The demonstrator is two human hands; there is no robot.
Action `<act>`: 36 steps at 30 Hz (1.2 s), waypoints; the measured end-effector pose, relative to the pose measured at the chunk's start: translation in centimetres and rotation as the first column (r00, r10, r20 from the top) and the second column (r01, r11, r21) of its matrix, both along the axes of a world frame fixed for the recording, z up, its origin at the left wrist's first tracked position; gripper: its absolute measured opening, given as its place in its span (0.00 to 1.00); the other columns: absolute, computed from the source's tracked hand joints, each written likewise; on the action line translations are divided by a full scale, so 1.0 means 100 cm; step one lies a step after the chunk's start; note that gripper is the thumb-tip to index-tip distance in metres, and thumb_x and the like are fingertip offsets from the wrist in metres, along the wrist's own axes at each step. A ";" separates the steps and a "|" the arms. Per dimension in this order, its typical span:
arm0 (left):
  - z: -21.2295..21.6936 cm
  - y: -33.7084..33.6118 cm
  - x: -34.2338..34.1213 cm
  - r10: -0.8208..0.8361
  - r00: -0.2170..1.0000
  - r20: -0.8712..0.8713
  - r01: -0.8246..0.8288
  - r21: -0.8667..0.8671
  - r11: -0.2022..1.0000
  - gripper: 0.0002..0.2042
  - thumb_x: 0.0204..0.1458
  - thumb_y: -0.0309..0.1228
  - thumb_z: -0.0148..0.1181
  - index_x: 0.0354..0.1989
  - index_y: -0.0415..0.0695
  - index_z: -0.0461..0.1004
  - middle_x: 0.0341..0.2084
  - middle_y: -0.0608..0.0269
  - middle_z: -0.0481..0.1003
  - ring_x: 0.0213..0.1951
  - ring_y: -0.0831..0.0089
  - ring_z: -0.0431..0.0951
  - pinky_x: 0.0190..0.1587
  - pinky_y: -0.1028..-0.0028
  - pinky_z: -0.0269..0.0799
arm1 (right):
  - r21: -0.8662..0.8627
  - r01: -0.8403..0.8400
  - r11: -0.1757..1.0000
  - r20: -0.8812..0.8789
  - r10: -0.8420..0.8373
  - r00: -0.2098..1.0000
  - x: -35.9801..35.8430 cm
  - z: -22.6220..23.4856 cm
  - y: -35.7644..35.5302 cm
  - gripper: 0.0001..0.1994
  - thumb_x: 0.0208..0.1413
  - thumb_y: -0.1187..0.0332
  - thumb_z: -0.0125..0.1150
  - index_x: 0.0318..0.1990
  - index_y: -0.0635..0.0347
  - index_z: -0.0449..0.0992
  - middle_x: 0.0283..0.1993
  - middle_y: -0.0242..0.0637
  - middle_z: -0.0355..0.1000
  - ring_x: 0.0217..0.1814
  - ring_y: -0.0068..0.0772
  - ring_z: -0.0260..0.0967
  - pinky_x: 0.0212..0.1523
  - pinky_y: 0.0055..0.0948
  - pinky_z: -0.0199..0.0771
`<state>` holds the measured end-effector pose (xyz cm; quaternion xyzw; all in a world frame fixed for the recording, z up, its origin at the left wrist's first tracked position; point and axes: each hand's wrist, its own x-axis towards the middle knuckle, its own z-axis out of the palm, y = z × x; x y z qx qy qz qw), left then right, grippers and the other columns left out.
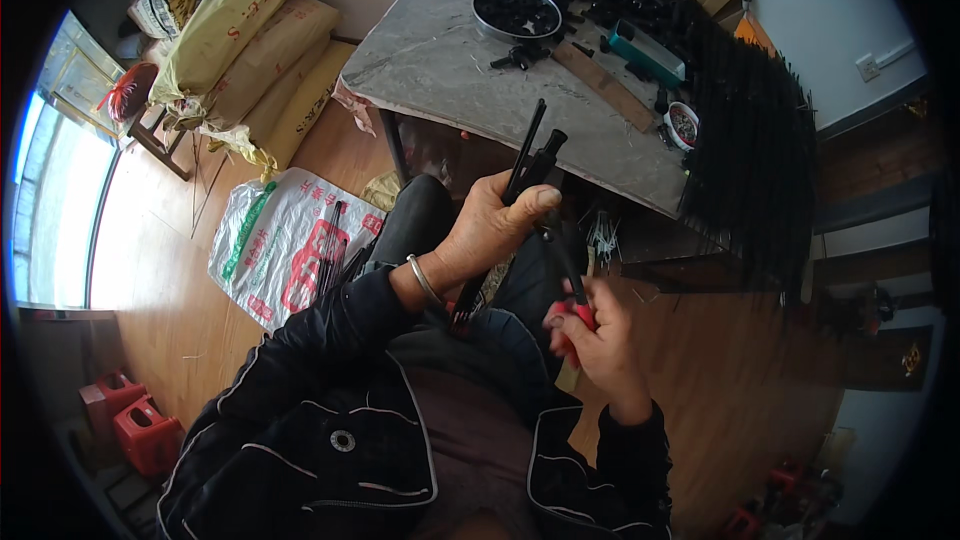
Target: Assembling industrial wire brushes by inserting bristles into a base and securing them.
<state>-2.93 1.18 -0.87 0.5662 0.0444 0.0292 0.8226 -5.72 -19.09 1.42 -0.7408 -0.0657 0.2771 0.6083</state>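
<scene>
My left hand [478, 232] is closed around several slim black rods [545, 152] that point up and away above my lap. One of them is thicker, with a knobbed end; their lower ends come out below my wrist, beside my thigh. To the right, my right hand [602, 338] grips a red-handled tool [578, 314], its dark shaft slanting up toward the rods. Blur and my fingers hide the tool's exact kind. Whether its tip touches the rods I cannot tell.
Ahead, a grey table [420, 60] bears a round bowl [476, 24] of black parts, a wooden strip [605, 90], a teal box [648, 55] and a long black rod bundle [750, 170]. At left lie a white sack [250, 270], stuffed yellow sacks [235, 25] and red stools [148, 435].
</scene>
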 end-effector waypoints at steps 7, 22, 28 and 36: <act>0.018 0.005 -0.005 -0.139 0.990 0.015 0.140 -0.076 0.987 0.17 0.59 0.44 0.56 0.36 0.40 0.72 0.17 0.75 0.66 0.18 0.86 0.65 0.20 0.83 0.60 | 0.558 -0.237 0.796 -0.425 0.518 0.742 0.017 -0.017 -0.026 0.15 0.51 0.70 0.63 0.42 0.59 0.64 0.20 0.35 0.66 0.12 0.28 0.64 0.13 0.24 0.66; 0.001 0.004 -0.003 -0.143 0.987 0.078 0.130 0.143 0.981 0.28 0.57 0.59 0.47 0.34 0.41 0.71 0.15 0.72 0.66 0.14 0.85 0.63 0.16 0.82 0.58 | 0.460 -0.288 0.840 -0.410 0.489 0.770 0.004 -0.010 -0.029 0.16 0.53 0.66 0.64 0.45 0.64 0.68 0.31 0.34 0.70 0.23 0.23 0.69 0.23 0.22 0.70; -0.007 0.003 -0.002 -0.122 0.984 0.134 0.112 0.080 0.991 0.24 0.59 0.54 0.50 0.34 0.41 0.71 0.16 0.72 0.65 0.14 0.85 0.63 0.17 0.82 0.58 | 0.088 -0.154 0.984 0.146 0.140 0.979 0.010 0.007 -0.031 0.10 0.58 0.74 0.54 0.46 0.66 0.68 0.35 0.36 0.71 0.23 0.23 0.68 0.22 0.23 0.70; 0.003 -0.003 -0.010 -0.147 0.983 0.114 0.141 0.054 0.989 0.20 0.61 0.49 0.50 0.34 0.41 0.70 0.15 0.73 0.65 0.16 0.86 0.64 0.17 0.82 0.58 | 0.120 -0.386 0.915 -0.436 0.398 0.807 0.015 0.021 -0.039 0.12 0.52 0.76 0.53 0.45 0.62 0.66 0.28 0.35 0.70 0.21 0.26 0.69 0.22 0.24 0.73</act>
